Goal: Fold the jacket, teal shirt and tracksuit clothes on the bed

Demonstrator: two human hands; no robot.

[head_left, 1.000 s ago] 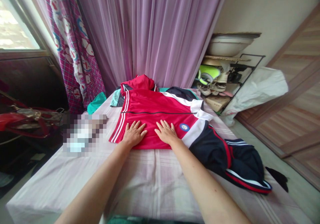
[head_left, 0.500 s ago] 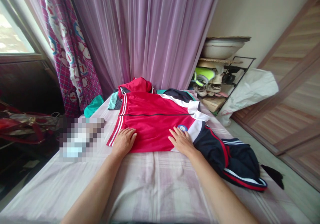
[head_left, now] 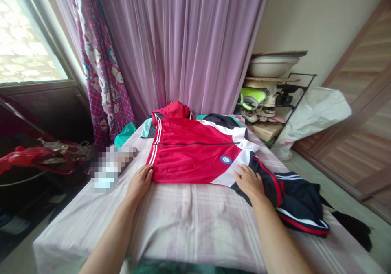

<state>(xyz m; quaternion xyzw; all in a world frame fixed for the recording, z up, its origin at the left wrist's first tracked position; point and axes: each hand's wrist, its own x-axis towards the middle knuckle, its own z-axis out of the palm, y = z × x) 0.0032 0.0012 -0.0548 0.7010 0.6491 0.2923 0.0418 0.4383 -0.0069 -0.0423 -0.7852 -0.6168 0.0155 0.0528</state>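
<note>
A red, white and navy track jacket (head_left: 195, 156) lies flat on a bed covered by a pale pink checked sheet (head_left: 183, 221). My left hand (head_left: 139, 182) rests at the jacket's near left corner, fingers slightly curled against the red hem. My right hand (head_left: 249, 181) lies flat with fingers apart on the white and navy part at the jacket's near right side. The navy sleeve (head_left: 296, 200) with red and white stripes trails off to the right edge of the bed.
More red and teal clothes (head_left: 166, 113) are piled at the far end of the bed by purple curtains (head_left: 183, 42). A metal rack (head_left: 269, 99) with shoes and a basin stands at right, beside a white bag (head_left: 314, 111). A blurred patch (head_left: 111, 166) lies at left.
Both hands have slid outward from the middle of the jacket: the left to its left corner, the right onto the white and navy side. The camera view shifted slightly.
</note>
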